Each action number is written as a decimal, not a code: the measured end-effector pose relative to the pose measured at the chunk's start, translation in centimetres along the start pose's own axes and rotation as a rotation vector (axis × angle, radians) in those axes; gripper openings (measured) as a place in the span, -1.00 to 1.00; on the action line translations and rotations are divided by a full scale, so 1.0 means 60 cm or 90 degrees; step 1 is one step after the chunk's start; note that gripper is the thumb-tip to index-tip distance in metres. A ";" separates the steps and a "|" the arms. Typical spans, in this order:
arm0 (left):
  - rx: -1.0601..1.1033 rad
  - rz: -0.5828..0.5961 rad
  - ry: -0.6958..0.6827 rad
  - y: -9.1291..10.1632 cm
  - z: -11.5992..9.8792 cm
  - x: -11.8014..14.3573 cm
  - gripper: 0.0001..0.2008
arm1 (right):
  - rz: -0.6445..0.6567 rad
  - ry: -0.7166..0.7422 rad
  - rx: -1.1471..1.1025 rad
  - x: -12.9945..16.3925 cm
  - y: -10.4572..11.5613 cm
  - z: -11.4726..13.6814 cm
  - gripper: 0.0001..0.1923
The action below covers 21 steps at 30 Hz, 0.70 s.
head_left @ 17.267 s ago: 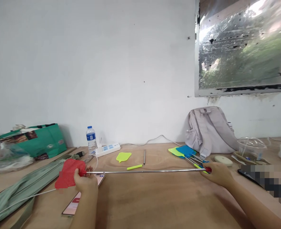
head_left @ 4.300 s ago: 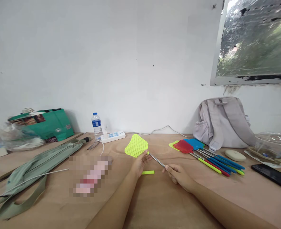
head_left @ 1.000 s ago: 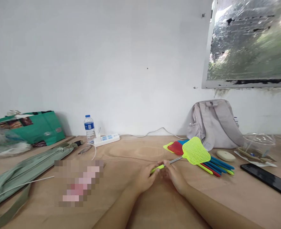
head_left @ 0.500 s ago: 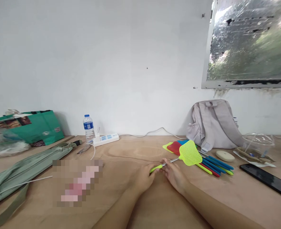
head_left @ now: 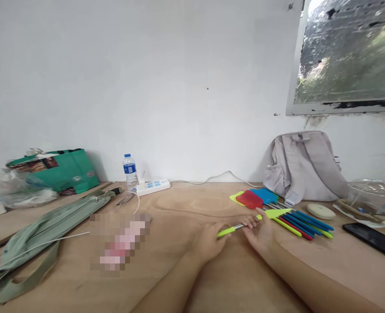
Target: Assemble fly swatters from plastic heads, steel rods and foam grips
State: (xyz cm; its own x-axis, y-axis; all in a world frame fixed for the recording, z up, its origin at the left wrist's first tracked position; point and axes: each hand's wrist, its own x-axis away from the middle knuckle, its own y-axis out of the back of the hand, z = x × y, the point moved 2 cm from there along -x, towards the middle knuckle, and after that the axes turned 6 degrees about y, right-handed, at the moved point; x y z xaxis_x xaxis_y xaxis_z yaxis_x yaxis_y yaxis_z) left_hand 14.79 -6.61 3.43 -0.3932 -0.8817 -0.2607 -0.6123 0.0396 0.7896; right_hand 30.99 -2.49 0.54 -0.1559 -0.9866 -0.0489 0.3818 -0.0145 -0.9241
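A yellow-green fly swatter (head_left: 226, 231) with a metal rod is held low above the tabletop. My left hand (head_left: 209, 241) is closed round its handle. My right hand (head_left: 260, 234) has its fingers wrapped about the rod close to the head, which is turned nearly edge-on. Just beyond my right hand lies a pile of several other fly swatters, with a red head (head_left: 249, 199), a blue head (head_left: 266, 195) and a yellow-green one at the far side. Their blue, red and yellow-green handles point right, toward me.
Behind the pile a grey backpack (head_left: 306, 167) leans on the wall. To the right are a cream round case (head_left: 320, 211), a black phone (head_left: 375, 239) and a clear plastic container (head_left: 373, 193). Leftward stand a water bottle (head_left: 130, 171), power strip (head_left: 153, 187), green bags (head_left: 71, 171) and a blurred pink item (head_left: 125, 243).
My right hand has slid along the rod toward the head, away from my left hand. The swatter's head has turned from flat-facing to nearly edge-on. The view has shifted slightly left.
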 end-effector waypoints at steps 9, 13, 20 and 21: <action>-0.190 0.029 -0.015 -0.022 -0.062 0.021 -0.76 | -0.013 0.048 -0.002 -0.003 0.030 -0.002 -0.60; -0.250 0.033 -0.007 -0.036 -0.071 0.023 -0.75 | 0.022 0.077 0.043 -0.005 0.038 -0.011 -0.59; -0.301 0.055 0.011 -0.044 -0.082 0.028 -0.79 | 0.038 0.078 0.064 -0.007 0.048 -0.019 -0.56; -0.305 0.061 0.011 -0.044 -0.082 0.027 -0.79 | 0.034 0.073 0.060 -0.007 0.049 -0.020 -0.56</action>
State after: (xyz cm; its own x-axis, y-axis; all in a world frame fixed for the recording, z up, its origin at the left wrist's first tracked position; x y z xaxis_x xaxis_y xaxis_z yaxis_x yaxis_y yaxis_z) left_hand 19.17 -10.50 3.65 -0.4179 -0.8927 -0.1685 -0.1873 -0.0968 0.9775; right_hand 31.06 -1.92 -2.63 -0.2336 -0.9616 -0.1441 0.4755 0.0163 -0.8796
